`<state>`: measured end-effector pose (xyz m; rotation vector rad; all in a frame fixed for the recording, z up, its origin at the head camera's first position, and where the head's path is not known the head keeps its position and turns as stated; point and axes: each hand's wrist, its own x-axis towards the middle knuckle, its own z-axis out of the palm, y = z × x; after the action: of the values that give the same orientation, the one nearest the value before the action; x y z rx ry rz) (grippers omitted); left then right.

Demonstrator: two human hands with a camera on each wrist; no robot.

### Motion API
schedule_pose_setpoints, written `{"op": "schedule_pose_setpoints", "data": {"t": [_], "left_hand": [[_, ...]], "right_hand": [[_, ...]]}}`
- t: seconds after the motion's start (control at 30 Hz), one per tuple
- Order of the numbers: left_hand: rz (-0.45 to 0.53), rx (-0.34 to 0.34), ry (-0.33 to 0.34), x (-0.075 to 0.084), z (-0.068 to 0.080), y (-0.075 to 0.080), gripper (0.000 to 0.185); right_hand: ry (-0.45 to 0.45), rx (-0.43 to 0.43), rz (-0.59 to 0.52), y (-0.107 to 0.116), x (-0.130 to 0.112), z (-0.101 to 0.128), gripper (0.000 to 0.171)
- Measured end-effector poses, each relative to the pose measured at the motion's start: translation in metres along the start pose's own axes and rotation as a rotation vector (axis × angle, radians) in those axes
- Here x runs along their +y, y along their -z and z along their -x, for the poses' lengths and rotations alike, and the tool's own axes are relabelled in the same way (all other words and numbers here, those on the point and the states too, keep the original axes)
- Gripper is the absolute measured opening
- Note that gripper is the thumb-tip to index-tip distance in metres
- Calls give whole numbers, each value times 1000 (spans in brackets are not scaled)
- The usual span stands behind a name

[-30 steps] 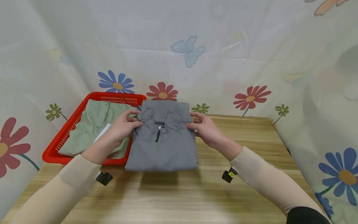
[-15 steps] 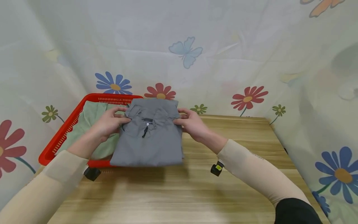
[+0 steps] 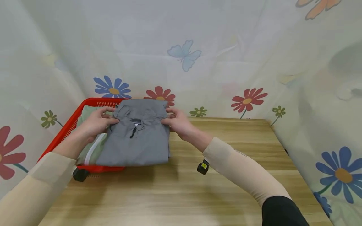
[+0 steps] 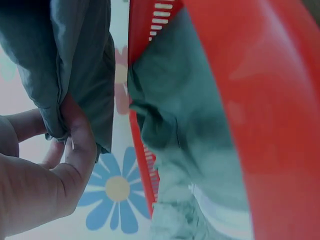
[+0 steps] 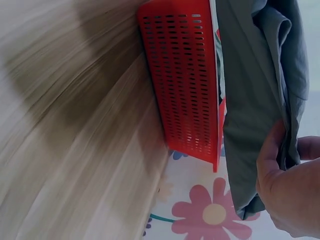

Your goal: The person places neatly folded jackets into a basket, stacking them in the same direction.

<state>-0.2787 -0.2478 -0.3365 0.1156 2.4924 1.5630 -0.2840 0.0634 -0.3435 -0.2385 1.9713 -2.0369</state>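
Observation:
A folded grey zip-collar shirt [image 3: 138,141] hangs in the air over the right half of a red basket [image 3: 63,135]. My left hand [image 3: 97,123] pinches its left collar edge and my right hand [image 3: 176,122] pinches the right edge. In the left wrist view my thumb and fingers [image 4: 75,135] clamp the grey shirt [image 4: 65,60] beside the red basket [image 4: 260,100]. The right wrist view shows my fingers [image 5: 272,160] gripping the grey shirt [image 5: 260,90] above the basket wall [image 5: 185,80]. A folded pale green garment [image 3: 91,150] with a white zip lies inside the basket.
The basket sits at the back left of a wooden table [image 3: 226,175]. A floral curtain [image 3: 198,62] surrounds the table on the far and side edges. Bare wood lies to the right of the shirt and in front of it.
Both hands have carried the grey shirt to the left, from the table beside the basket to a spot over the basket and the green garment.

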Motion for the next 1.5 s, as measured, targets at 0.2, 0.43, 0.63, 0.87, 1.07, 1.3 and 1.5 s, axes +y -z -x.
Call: {"op": "schedule_pose_setpoints", "data": {"t": [0.2, 0.43, 0.63, 0.87, 1.07, 1.3, 1.5], "left_hand": [[-27, 4, 25, -9, 1, 17, 68], [-88, 32, 19, -20, 1, 37, 68], [-112, 30, 19, -25, -1, 50, 67], [-152, -8, 45, -40, -1, 67, 65], [-207, -20, 85, -53, 1, 81, 68], [-271, 19, 76, -56, 3, 92, 67], [-313, 41, 86, -61, 2, 100, 64]], "right_hand": [[3, 1, 8, -15, 8, -14, 59], [6, -11, -22, -33, 14, -26, 53], [-7, 14, -33, -46, 19, -34, 54], [-7, 14, -38, -64, 25, -41, 50], [-8, 11, -47, -78, 29, -46, 51], [-8, 18, -60, -93, 29, -53, 52], [-27, 15, -48, -99, 30, -60, 48]]}}
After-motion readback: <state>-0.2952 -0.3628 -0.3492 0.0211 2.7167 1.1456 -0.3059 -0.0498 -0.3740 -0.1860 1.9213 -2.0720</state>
